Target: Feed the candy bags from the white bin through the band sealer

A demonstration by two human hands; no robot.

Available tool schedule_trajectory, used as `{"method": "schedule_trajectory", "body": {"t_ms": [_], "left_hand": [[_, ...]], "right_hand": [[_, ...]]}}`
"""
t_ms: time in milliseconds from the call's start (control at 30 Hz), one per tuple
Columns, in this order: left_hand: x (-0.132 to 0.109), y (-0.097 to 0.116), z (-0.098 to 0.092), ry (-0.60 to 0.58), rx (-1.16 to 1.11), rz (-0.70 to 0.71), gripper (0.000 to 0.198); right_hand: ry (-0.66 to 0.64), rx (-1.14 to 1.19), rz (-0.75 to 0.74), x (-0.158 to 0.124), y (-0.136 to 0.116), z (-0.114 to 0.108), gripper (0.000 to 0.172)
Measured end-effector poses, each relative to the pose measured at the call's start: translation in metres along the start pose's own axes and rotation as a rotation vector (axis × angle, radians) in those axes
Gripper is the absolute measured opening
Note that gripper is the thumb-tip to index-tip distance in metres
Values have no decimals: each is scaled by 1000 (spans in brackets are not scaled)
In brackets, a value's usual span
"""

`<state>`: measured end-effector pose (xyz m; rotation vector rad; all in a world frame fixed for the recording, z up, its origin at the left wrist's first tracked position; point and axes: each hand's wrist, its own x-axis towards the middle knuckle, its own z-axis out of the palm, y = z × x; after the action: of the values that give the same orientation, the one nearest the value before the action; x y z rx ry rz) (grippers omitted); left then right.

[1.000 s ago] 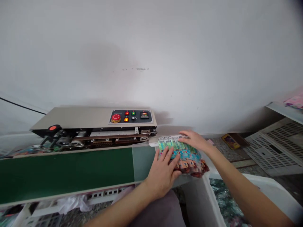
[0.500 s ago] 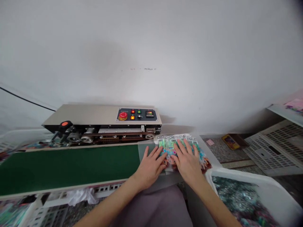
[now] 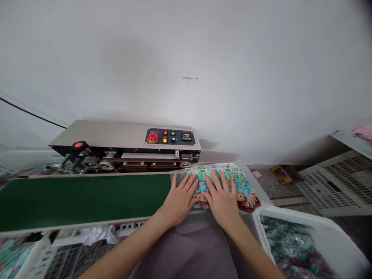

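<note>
Several colourful printed plastic pouches lie overlapped in a fanned row at the right end of the sealing machine's green conveyor belt. My left hand rests flat with fingers spread on the leftmost pouches, close to where the belt begins. Beside it, my right hand lies palm down across the middle of the row, its fingers apart. Both thumbs point toward each other over the printed cartoon faces. Behind the belt stands the band sealer, with rollers and a brown band along its front.
A control panel shows lit buttons and a red stop knob. At lower right a white bin holds shiny dark packets. Grey plastic crates and a small box sit on the floor at right. A white wall rises behind.
Both hands have slid slightly left across the pouches, relative to the machine. More of the row's right end shows now. The view has tilted down a little.
</note>
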<state>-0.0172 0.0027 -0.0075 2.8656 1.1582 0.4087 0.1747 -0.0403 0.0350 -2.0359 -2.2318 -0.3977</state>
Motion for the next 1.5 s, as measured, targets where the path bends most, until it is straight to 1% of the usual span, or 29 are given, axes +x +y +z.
{"method": "schedule_trajectory", "body": {"t_ms": [100,167,200,233,300,367,433,500,567,633,700,767,867,933,1033,1100,1167,1267,1333,1400,1500], "left_hand": [[-4,-3,-13,-28,-2,-111,57],[-1,-1,-23,-49,-6,-187,57],[3,1,-28,-52,-10,-198,57],[7,5,-30,-50,-18,-185,57],[17,13,-29,-39,-49,-94,57],[25,20,-21,-29,-83,-5,58],[27,23,-9,-19,-94,14,59],[23,22,-1,-5,-82,-19,58],[15,18,1,7,-59,-65,56],[6,12,-3,2,-38,-113,55],[-2,4,-11,-28,-17,-160,54],[-7,-3,-20,-55,7,-214,53],[-5,-5,-30,-38,27,-271,53],[2,1,-31,-30,0,-245,52],[4,16,-30,-7,-50,-190,52],[-7,22,-33,33,-47,-188,52],[-28,23,-39,51,-36,-173,50],[-63,22,-50,7,-56,-140,45],[-79,24,-56,-32,-92,-154,42],[-83,27,-58,-57,-141,-157,41],[-70,31,-54,-56,-226,-133,40]], "right_hand": [[-17,18,0,2,-3,-5,48],[-15,24,-4,2,-2,-9,50],[-7,28,-3,1,0,-10,50],[4,31,-2,0,3,-12,49],[28,30,13,-2,9,-12,47],[37,18,33,-4,15,-10,45],[41,10,47,-5,15,-7,45],[49,24,45,-4,8,-2,46],[50,61,35,0,-6,2,46],[23,109,17,6,-24,5,46],[-9,151,9,13,-38,4,47],[-18,177,12,18,-43,-1,47],[19,174,39,16,-32,-11,46],[42,145,67,10,-19,-13,46],[48,91,80,1,-4,-8,47],[51,62,72,-3,0,-1,49],[51,46,65,-6,1,4,49],[45,44,55,-6,-1,8,49],[47,53,45,-5,-4,11,49],[60,65,37,-3,-10,14,48],[57,77,43,3,-25,14,48]]}}
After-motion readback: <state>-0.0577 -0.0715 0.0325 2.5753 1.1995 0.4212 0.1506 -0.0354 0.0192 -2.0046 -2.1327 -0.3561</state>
